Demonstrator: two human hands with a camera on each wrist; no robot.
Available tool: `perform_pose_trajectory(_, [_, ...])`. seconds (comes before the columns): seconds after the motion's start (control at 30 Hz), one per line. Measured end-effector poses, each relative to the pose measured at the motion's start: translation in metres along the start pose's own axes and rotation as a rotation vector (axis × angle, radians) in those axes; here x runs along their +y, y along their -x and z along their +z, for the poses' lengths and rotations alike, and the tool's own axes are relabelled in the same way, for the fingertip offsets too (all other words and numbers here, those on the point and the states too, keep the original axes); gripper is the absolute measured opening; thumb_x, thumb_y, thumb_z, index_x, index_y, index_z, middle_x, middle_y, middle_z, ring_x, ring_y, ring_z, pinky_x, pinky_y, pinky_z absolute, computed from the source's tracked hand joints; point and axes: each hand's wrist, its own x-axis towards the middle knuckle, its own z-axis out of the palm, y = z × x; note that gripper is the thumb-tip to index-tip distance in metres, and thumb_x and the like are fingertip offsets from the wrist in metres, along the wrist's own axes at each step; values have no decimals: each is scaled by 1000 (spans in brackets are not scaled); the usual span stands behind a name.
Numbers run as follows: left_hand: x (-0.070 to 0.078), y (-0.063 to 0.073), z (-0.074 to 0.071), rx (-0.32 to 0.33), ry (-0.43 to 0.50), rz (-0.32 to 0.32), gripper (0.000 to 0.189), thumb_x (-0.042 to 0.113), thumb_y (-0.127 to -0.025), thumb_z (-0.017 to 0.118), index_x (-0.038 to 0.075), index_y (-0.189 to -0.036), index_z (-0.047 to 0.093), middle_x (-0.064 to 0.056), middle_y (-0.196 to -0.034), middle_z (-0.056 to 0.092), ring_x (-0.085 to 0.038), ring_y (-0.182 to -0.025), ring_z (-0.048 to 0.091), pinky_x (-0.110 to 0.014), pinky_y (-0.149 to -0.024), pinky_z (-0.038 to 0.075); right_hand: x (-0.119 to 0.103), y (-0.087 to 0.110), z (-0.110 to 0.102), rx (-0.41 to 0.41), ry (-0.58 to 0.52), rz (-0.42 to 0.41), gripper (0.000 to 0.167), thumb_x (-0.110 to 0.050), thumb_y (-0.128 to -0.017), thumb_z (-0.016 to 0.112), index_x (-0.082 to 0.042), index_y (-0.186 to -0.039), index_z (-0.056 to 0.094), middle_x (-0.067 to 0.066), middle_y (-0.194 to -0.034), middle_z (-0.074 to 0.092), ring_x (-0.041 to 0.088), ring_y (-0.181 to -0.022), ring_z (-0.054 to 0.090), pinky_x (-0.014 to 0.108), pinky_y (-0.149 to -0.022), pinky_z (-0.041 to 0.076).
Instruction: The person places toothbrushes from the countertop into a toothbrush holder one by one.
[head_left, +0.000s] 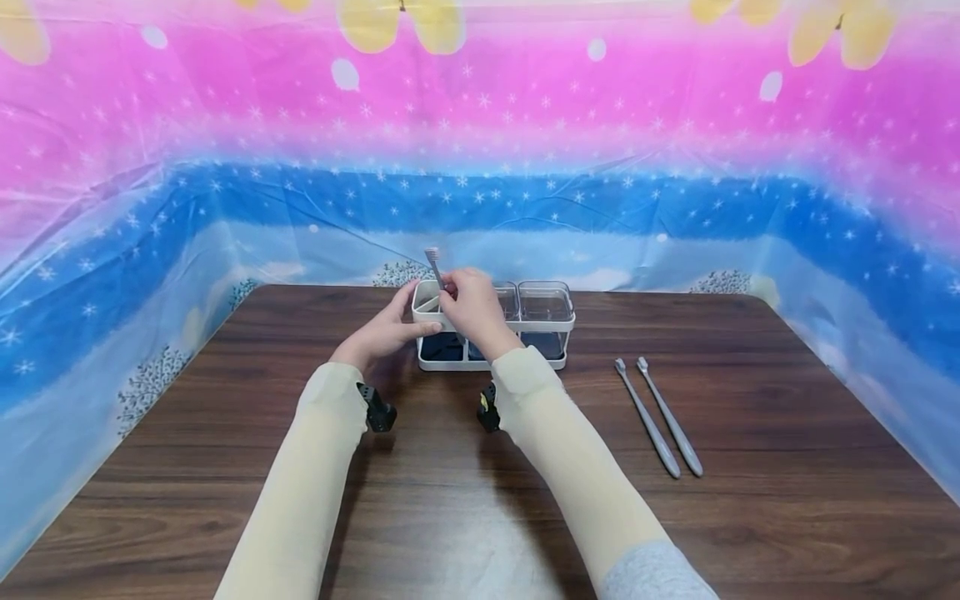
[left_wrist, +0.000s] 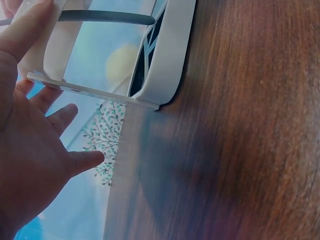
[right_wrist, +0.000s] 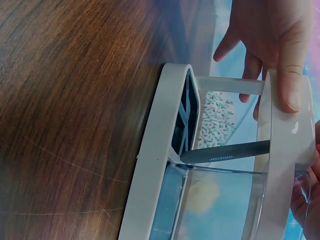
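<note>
A white toothbrush holder [head_left: 543,326] stands on the table, with an upper frame and a lower tray. My left hand [head_left: 382,333] holds the left end of its upper frame, thumb along the front and other fingers behind. My right hand [head_left: 476,308] pinches a grey toothbrush [head_left: 433,260] near its neck, bristles up. In the right wrist view, the dark handle [right_wrist: 227,151] slants down through the left opening, its lower end at the tray beside the divider. Clear cups [head_left: 546,302] sit in the middle and right openings.
To the right, two grey toothbrushes [head_left: 648,421] lie side by side on the brown wooden table [head_left: 787,400]. A snowflake-patterned cloth [head_left: 525,200] hangs around the back and sides of the table. Black wrist cameras [head_left: 377,408] are strapped to both sleeved arms.
</note>
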Motion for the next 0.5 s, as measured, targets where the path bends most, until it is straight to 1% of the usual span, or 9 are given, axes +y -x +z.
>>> perform_pose_trajectory(0.13, [0, 0, 1, 9, -15, 8, 96, 34, -92, 66, 25, -156, -6, -13, -161, 5, -32, -146, 9, -55, -115, 17, -1, 0, -2, -9, -7, 0, 23, -9, -94, 57, -1, -113, 68, 9, -96, 64, 19, -89, 59, 29, -76, 51])
perform_pose_trajectory(0.33, [2, 1, 1, 11, -10, -1, 97, 35, -92, 66, 26, -156, -6, -12, -161, 6, -32, -146, 10, -55, -114, 17, -1, 2, -4, -16, -24, -5, 23, -8, -94, 57, 1, -112, 68, 10, -97, 64, 20, -90, 60, 30, -77, 52])
perform_pose_trajectory(0.5, [0, 0, 1, 4, -2, 1, 98, 35, -92, 66, 26, -155, -7, -13, -161, 6, -32, -146, 11, -55, -114, 18, -2, 1, -4, -33, 4, -14, 21, -8, -93, 58, 0, -109, 69, 10, -95, 65, 20, -88, 58, 29, -75, 51])
